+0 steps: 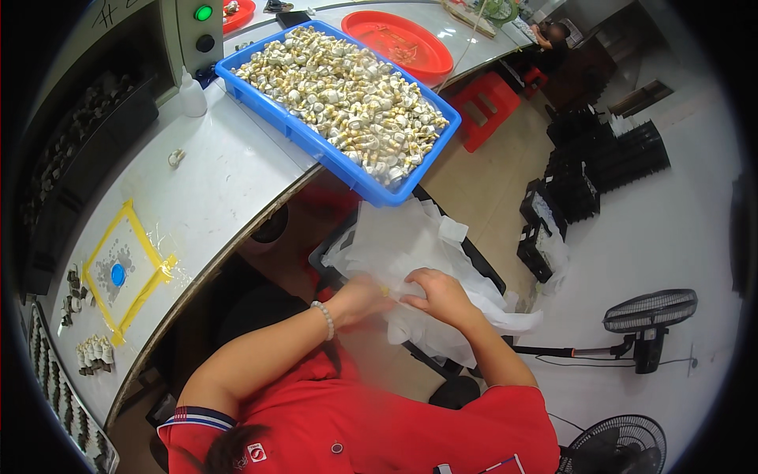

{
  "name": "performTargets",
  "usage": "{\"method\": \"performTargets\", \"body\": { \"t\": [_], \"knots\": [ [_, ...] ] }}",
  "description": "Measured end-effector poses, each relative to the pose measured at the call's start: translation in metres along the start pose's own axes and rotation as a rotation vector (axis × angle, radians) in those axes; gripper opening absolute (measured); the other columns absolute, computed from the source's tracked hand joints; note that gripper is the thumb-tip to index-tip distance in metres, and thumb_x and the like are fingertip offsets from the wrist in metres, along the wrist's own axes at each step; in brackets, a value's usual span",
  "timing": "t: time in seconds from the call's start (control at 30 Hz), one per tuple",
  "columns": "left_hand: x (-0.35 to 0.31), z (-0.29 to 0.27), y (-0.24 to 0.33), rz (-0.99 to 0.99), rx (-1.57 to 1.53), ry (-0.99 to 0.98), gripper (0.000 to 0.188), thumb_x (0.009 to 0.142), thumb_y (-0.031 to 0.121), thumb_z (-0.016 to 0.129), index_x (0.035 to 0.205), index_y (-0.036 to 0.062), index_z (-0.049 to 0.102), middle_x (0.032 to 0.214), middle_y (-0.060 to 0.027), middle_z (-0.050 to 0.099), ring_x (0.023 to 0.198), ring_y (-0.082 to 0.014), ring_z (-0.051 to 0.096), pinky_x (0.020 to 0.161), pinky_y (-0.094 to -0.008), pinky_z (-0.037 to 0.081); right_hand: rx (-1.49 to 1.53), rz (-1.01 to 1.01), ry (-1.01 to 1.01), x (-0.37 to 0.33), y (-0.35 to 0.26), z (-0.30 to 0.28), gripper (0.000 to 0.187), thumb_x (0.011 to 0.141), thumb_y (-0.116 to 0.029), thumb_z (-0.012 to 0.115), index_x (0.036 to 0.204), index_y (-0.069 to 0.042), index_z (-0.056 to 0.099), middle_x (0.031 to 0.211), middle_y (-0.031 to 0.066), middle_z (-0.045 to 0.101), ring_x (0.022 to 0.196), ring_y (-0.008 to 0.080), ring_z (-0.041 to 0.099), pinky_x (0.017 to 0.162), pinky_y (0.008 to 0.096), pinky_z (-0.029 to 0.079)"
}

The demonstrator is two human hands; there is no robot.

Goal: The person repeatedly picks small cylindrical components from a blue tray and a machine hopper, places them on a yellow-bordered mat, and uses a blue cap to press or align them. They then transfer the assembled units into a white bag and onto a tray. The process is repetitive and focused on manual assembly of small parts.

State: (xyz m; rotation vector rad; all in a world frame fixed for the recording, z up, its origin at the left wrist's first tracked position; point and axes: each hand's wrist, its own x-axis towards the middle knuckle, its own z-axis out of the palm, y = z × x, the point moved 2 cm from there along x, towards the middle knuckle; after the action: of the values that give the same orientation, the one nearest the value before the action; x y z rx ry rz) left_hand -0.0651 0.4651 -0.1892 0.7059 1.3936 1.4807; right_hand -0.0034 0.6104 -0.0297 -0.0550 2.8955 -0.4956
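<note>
Off the near edge of the bench [237,189], sheets [403,229] were spread ahead, touched by the right hand [444,297], thumb and forefinger apart; by blur, the left hand [359,300] was left unreadable.

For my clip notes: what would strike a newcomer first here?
Probably the blue tray heaped with small white-yellow pieces, jutting off the table at top centre. Then the round red tray beyond it. Below, the left hand and right hand are at translucent white sheets.
</note>
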Motion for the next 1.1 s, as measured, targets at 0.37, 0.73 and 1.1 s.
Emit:
{"method": "performTargets", "body": {
  "t": [0.37,0.73,1.1],
  "knots": [
    [-0.040,0.007,0.084,-0.403,-0.648,0.171,0.031,0.091,-0.001,0.044,0.119,-0.0141,0.046,0.112,-0.0214,0.060,0.099,-0.0283,0.066,0.080,-0.0314,0.058,-0.319,0.124,-0.081,0.031,0.079,-0.024,0.015,0.074,-0.015,0.062,0.085,-0.006,0.067,0.086,0.0130,0.066,0.082,0.0332,0.064,0.071,0.0451,0.051],
    [-0.181,-0.033,0.120,-0.004,-0.002,0.293,0.028,0.084,0.012,0.063,0.110,0.0014,0.063,0.093,-0.0045,0.066,0.086,-0.0123,0.062,0.076,-0.0287,0.050,-0.389,0.240,-0.046,0.086,0.134,0.038,0.016,0.076,-0.018,0.060,0.086,-0.006,0.063,0.091,0.0233,0.066,0.086,0.0348,0.065,0.071,0.0481,0.051],
    [-0.404,-0.104,0.189,0.400,-0.043,1.147,0.035,0.076,-0.003,0.054,0.110,-0.0051,0.062,0.102,-0.0079,0.067,0.093,-0.0147,0.063,0.082,-0.0285,0.049,-0.257,0.116,-0.196,0.074,0.036,0.014,0.050,0.080,-0.025,0.067,0.124,-0.003,0.056,0.101,0.0189,0.067,0.091,0.0339,0.065,0.078,0.0413,0.053]
  ]
}}
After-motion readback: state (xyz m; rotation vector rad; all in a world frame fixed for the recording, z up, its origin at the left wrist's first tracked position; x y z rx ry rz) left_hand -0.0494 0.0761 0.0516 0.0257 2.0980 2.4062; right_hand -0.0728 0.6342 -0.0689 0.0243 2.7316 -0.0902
